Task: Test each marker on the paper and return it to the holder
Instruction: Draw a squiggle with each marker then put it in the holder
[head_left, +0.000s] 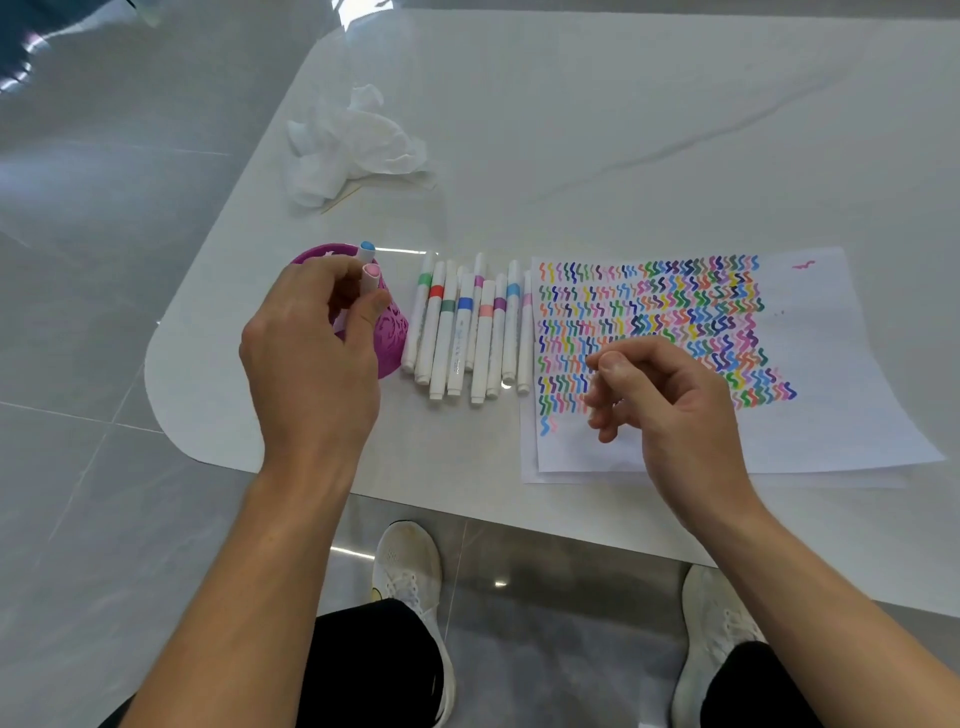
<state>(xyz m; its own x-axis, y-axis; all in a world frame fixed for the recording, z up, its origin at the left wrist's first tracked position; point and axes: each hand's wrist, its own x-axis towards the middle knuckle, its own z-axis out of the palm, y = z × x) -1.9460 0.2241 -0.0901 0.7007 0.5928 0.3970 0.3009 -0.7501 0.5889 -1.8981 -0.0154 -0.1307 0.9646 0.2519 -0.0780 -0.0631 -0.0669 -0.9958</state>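
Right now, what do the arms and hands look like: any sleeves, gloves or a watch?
The left hand and the right hand are bare: no gloves, rings or watch show. The left forearm and the right forearm are uncovered down to the picture's edge, so no sleeves are in view.

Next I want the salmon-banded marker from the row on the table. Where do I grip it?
Pinch the salmon-banded marker at its near end, coming from the person's side with the right hand. It lies flat, hemmed in by neighbours along its barrel; only that end pokes slightly past them, so probably nowhere else gives finger room.
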